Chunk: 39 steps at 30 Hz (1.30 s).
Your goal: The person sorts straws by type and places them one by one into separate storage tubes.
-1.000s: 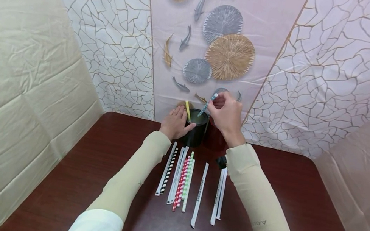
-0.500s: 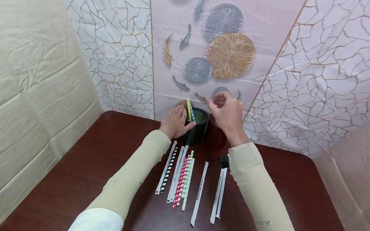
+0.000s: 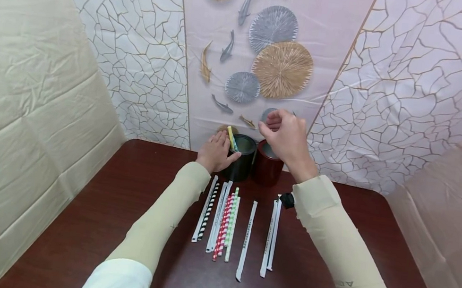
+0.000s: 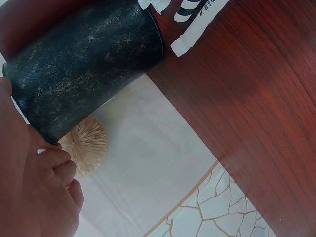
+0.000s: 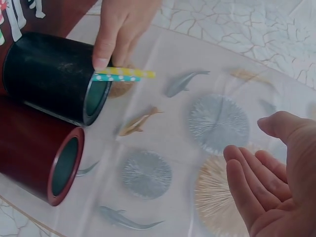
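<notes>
My left hand (image 3: 216, 152) holds the rim of a black cylindrical cup (image 3: 240, 166), thumb over the edge and the other fingers along its left side. Inside, a yellow patterned paper straw (image 5: 140, 73) and a teal white-dotted straw (image 5: 123, 78) lean together on the rim beside my left thumb; their lower ends are hidden. My right hand (image 3: 289, 134) hovers above a dark red cup (image 3: 267, 172), which stands right of the black one. Its fingers are loosely bent, thumb apart from them, and they hold nothing in the right wrist view.
In front of the cups lie a black-and-white striped straw (image 3: 208, 212), red dotted straws (image 3: 221, 228), green striped straws (image 3: 232, 220) and several white paper-wrapped straws (image 3: 246, 241). A patterned cloth (image 3: 282, 69) hangs behind the dark brown table (image 3: 121, 207).
The teal straw, earlier pinched in my right hand above the black cup, was let go beside the yellow one. My right hand has since drawn back slightly right. My left hand stays at the cup.
</notes>
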Tool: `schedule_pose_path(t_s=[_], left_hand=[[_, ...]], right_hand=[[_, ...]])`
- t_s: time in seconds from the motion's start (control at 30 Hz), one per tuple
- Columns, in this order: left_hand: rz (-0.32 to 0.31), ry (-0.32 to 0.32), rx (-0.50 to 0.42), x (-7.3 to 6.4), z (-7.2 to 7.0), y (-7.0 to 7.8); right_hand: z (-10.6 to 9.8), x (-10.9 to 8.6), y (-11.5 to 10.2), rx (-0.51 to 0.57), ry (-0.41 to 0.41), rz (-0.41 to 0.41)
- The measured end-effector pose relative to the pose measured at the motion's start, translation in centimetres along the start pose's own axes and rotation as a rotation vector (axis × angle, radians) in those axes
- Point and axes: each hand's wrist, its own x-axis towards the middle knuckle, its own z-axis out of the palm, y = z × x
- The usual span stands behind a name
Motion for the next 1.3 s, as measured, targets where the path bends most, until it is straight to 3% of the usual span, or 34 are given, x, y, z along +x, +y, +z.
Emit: schedule_pose_path(t_s=[0.33,0.6,1.03,1.3], left_hand=[[0.006,0.019,-0.001,0.1,-0.1,0.0],[0.002,0.017,0.011,0.1,-0.2,0.0],[-0.009,0.012,0.003,0.0,0.0,0.0],[-0.006,0.016,0.001,-0.1,0.0,0.1]], right_hand=[[-1.3,-0.3,-1.3,-0.053,-0.084,0.004],[-1.4,-0.9,-1.5,-0.152,-0.283,0.120],[1.2,-2.5,0.4,-0.257,-0.586,0.203],[3.5,-3.8,1.4,-0.218,-0.748,0.328]])
